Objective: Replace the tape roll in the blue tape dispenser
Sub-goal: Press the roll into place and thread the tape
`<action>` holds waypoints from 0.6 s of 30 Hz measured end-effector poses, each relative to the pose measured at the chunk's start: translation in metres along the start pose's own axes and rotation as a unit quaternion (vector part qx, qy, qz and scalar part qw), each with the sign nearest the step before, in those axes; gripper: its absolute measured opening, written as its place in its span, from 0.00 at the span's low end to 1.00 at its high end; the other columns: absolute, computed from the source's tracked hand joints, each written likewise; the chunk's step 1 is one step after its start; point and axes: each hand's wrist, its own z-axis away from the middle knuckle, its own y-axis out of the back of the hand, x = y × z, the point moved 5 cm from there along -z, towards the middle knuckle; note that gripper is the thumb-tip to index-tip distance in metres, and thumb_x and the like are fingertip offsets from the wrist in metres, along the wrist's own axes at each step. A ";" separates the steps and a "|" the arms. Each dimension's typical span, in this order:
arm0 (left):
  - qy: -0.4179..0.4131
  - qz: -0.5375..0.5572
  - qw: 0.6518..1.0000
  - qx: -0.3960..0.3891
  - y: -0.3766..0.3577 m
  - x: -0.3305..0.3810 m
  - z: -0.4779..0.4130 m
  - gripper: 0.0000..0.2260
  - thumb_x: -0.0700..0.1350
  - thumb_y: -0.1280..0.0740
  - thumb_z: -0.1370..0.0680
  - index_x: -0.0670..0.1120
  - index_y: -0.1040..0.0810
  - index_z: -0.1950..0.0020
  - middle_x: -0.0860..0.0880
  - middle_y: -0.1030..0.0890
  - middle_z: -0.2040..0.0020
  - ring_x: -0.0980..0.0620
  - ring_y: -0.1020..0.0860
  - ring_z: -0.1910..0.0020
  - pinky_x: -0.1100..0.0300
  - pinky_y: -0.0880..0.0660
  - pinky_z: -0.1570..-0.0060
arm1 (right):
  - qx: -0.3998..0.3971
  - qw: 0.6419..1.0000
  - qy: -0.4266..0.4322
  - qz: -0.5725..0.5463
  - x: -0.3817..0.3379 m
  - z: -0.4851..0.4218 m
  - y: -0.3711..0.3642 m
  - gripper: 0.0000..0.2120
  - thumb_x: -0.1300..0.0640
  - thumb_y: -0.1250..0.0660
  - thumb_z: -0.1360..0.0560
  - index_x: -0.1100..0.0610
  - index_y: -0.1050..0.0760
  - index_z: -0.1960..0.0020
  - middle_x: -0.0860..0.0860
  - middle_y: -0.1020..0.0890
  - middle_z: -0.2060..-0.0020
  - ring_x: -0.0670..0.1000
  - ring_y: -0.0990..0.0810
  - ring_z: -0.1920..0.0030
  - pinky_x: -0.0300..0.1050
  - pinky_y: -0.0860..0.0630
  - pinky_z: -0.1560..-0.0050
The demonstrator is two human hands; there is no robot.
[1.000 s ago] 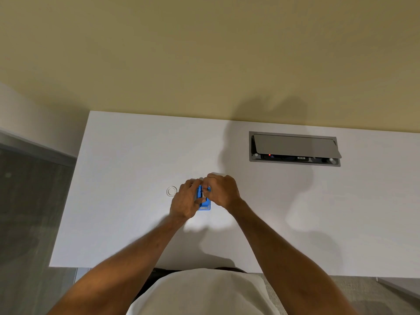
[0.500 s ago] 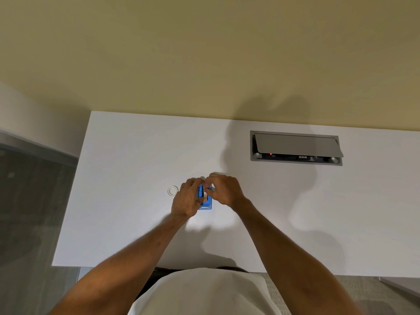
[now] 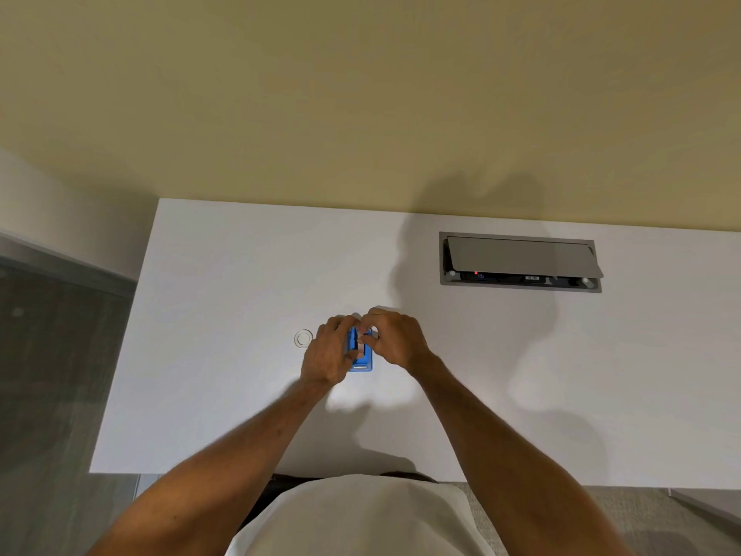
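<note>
Little has changed from the frames before: both hands stay at the small blue plastic tape dispenser (image 3: pixel 360 361), and only the view has drifted slightly. The left hand (image 3: pixel 328 355) curls round the dispenser's left side, gripping the body. The right hand (image 3: pixel 395 339) has its fingertips (image 3: pixel 365 335) bunched at the dispenser's top, pinching something pale there, possibly tape or a roll; it is too small to tell. The dispenser sits upright near the middle of the smooth white rectangular desk (image 3: pixel 224 315). Just to its left, close to the left hand, a clear ring-shaped tape roll (image 3: pixel 303 338) lies flat. Well apart to the right, a grey metal cable hatch (image 3: pixel 520 260) is set into the desktop with its lid tilted open. A matte beige wall (image 3: pixel 361 94) rises behind, and grey floor (image 3: pixel 48 375) shows at the left.
</note>
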 end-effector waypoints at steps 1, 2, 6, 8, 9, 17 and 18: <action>0.002 -0.002 1.000 -0.001 0.000 0.000 0.000 0.27 0.48 0.28 0.19 0.47 0.30 0.22 0.47 0.26 0.25 0.44 0.25 0.28 0.48 0.24 0.28 | 0.004 1.000 -0.006 0.004 0.000 0.000 0.001 0.15 0.46 0.34 0.17 0.55 0.18 0.39 0.52 0.14 0.46 0.53 0.15 0.47 0.47 0.17 0.42; 0.003 -0.005 1.000 -0.003 0.000 0.001 0.000 0.27 0.49 0.28 0.19 0.47 0.30 0.22 0.46 0.26 0.24 0.44 0.25 0.27 0.48 0.24 0.27 | 0.010 1.000 -0.012 0.008 -0.001 0.000 0.002 0.15 0.46 0.35 0.16 0.55 0.17 0.40 0.51 0.14 0.47 0.53 0.15 0.48 0.48 0.17 0.43; 0.003 -0.002 1.000 -0.001 0.001 0.002 0.003 0.27 0.49 0.28 0.19 0.47 0.31 0.22 0.46 0.26 0.25 0.44 0.25 0.28 0.48 0.24 0.28 | 0.032 0.999 -0.029 0.006 -0.003 0.003 0.000 0.15 0.47 0.37 0.16 0.55 0.17 0.42 0.52 0.14 0.50 0.53 0.15 0.51 0.48 0.17 0.45; -0.007 -0.002 1.000 -0.001 0.001 0.002 0.006 0.26 0.48 0.29 0.19 0.46 0.30 0.22 0.47 0.26 0.25 0.44 0.25 0.28 0.48 0.24 0.29 | 0.035 0.998 -0.046 -0.014 -0.003 0.006 -0.003 0.14 0.48 0.36 0.16 0.56 0.17 0.42 0.53 0.14 0.49 0.53 0.15 0.50 0.48 0.16 0.44; -0.014 0.000 1.000 -0.002 0.001 0.002 0.008 0.26 0.47 0.28 0.19 0.46 0.30 0.22 0.47 0.26 0.26 0.44 0.25 0.29 0.48 0.24 0.30 | 0.036 0.997 -0.058 -0.026 -0.002 0.007 -0.004 0.13 0.49 0.36 0.16 0.56 0.17 0.42 0.52 0.14 0.48 0.53 0.15 0.49 0.49 0.16 0.44; -0.054 0.086 0.994 0.031 0.006 0.006 0.031 0.22 0.35 0.31 0.20 0.41 0.25 0.25 0.42 0.17 0.32 0.40 0.18 0.34 0.46 0.22 0.30 | 0.101 0.968 -0.196 -0.122 0.003 0.034 -0.014 0.08 0.55 0.37 0.16 0.55 0.20 0.43 0.50 0.16 0.46 0.52 0.15 0.48 0.48 0.16 0.46; -0.058 0.093 0.993 0.039 0.009 0.008 0.033 0.21 0.35 0.32 0.20 0.42 0.24 0.26 0.42 0.16 0.34 0.40 0.17 0.36 0.44 0.20 0.32 | 0.103 0.961 -0.219 -0.134 0.003 0.037 -0.017 0.08 0.55 0.36 0.17 0.56 0.20 0.44 0.51 0.15 0.47 0.52 0.15 0.49 0.48 0.16 0.47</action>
